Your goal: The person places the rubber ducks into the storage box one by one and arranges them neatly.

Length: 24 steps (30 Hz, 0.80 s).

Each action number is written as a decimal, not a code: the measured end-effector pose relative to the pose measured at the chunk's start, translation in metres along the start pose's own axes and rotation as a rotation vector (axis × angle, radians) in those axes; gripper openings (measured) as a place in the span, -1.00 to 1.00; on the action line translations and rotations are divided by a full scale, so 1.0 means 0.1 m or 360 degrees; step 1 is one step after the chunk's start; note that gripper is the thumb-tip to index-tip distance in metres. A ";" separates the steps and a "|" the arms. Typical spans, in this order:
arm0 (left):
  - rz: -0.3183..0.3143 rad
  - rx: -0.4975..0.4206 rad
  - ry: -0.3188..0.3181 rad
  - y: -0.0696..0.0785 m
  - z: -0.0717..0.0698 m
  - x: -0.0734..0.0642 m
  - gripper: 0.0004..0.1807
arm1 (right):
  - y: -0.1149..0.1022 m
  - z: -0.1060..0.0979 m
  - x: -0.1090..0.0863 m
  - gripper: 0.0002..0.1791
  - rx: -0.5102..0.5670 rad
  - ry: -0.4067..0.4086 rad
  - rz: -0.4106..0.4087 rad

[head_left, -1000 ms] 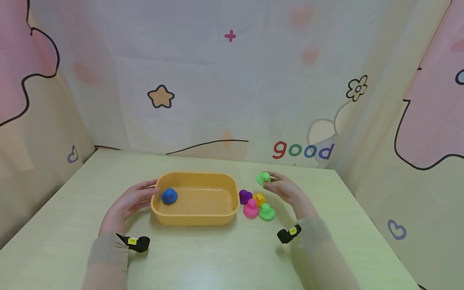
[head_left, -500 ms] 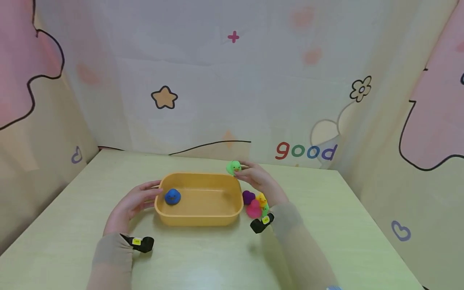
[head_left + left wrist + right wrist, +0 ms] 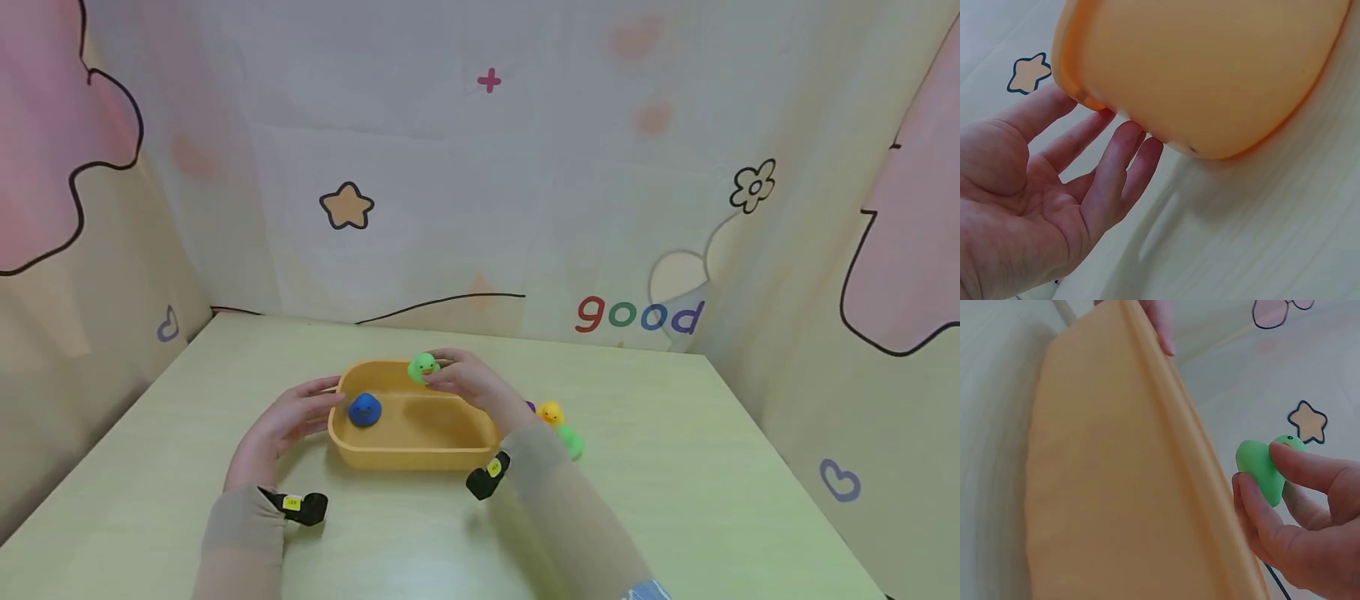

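A green toy duck point(image 3: 423, 367) is held in my right hand point(image 3: 468, 383), pinched between thumb and fingers over the far side of a yellow plastic basin point(image 3: 416, 458). The right wrist view shows the duck point(image 3: 1263, 469) beside the basin's rim, its body between thumb and fingertips. Inside the basin, near its left end, sits a blue toy duck point(image 3: 364, 410). My left hand point(image 3: 296, 412) holds that end, one digit over the rim. In the left wrist view, other fingertips point(image 3: 1150, 147) touch the outer wall.
Right of the basin, partly behind my right forearm, are a yellow duck point(image 3: 551, 413), a second green duck point(image 3: 572, 442) and a bit of a purple duck point(image 3: 531, 407). A printed cloth point(image 3: 420, 258) hangs behind the pale table point(image 3: 390, 533).
My right hand has carried the green duck leftward from above the group of ducks to over the basin. Its forearm now hides the pink duck. The left hand stays at the basin.
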State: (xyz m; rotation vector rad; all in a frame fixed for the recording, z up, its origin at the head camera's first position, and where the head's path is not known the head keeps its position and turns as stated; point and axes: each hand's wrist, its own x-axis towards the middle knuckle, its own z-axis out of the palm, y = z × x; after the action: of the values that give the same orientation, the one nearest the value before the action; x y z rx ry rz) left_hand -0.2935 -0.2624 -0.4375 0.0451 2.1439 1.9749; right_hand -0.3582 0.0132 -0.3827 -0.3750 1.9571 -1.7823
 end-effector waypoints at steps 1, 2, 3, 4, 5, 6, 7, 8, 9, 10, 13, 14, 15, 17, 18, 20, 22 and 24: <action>0.0002 -0.0002 -0.0002 0.00 0.00 0.00 -0.27 | 0.01 0.04 0.02 -0.49 0.0002 0.0008 0.0016; 0.0003 -0.0005 0.0000 -0.01 0.00 0.00 -0.28 | 0.03 0.08 0.04 -0.49 0.0006 0.0017 0.0031; 0.0004 -0.0011 0.0002 -0.01 0.00 0.00 -0.28 | 0.04 0.12 0.06 -0.50 0.0013 0.0020 0.0037; 0.0005 -0.0009 0.0005 -0.02 0.00 0.00 -0.28 | 0.06 0.16 0.08 -0.51 0.0015 0.0023 0.0041; 0.0007 -0.0008 0.0008 -0.02 0.00 0.00 -0.27 | 0.07 0.19 0.09 -0.51 0.0015 0.0027 0.0043; 0.0008 -0.0007 0.0012 -0.02 0.00 0.00 -0.28 | 0.08 0.23 0.10 -0.51 0.0018 0.0030 0.0050; 0.0010 -0.0008 0.0014 -0.02 0.00 0.00 -0.28 | 0.09 0.26 0.12 -0.50 0.0014 0.0034 0.0054; 0.0011 -0.0010 0.0018 -0.02 0.00 0.00 -0.28 | 0.10 0.29 0.13 -0.50 0.0004 0.0043 0.0057; 0.0013 -0.0010 0.0018 -0.02 -0.01 0.00 -0.28 | 0.11 0.32 0.14 -0.49 -0.0007 0.0051 0.0060; 0.0014 -0.0007 0.0016 -0.01 0.00 0.00 -0.28 | 0.12 0.35 0.15 -0.49 -0.0024 0.0059 0.0065; 0.0013 -0.0008 0.0014 0.00 0.00 0.00 -0.28 | 0.16 0.42 0.18 -0.47 -0.0085 0.0105 0.0092; 0.0012 -0.0007 0.0015 0.01 -0.01 0.00 -0.28 | 0.17 0.44 0.19 -0.46 -0.0111 0.0123 0.0103; 0.0011 -0.0011 0.0017 0.01 -0.01 0.00 -0.29 | 0.19 0.46 0.20 -0.46 -0.0136 0.0133 0.0112; 0.0012 -0.0019 0.0019 0.01 -0.01 0.00 -0.29 | 0.22 0.49 0.23 -0.45 -0.0191 0.0162 0.0132; 0.0014 -0.0022 0.0017 0.00 -0.01 0.00 -0.29 | 0.23 0.51 0.24 -0.45 -0.0222 0.0175 0.0141; 0.0019 -0.0031 0.0015 0.00 -0.01 0.00 -0.28 | 0.26 0.53 0.25 -0.46 -0.0258 0.0196 0.0156; 0.0022 -0.0036 0.0011 -0.01 -0.01 0.00 -0.27 | 0.28 0.55 0.25 -0.47 -0.0282 0.0223 0.0171; 0.0023 -0.0037 0.0012 -0.02 -0.01 -0.01 -0.26 | 0.29 0.57 0.24 -0.46 -0.0293 0.0240 0.0186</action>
State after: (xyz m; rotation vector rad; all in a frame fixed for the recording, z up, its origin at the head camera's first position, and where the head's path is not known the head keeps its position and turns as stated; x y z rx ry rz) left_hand -0.2927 -0.2639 -0.4395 0.0501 2.1308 2.0108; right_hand -0.3472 -0.0439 -0.4179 -0.1853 2.2085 -1.6035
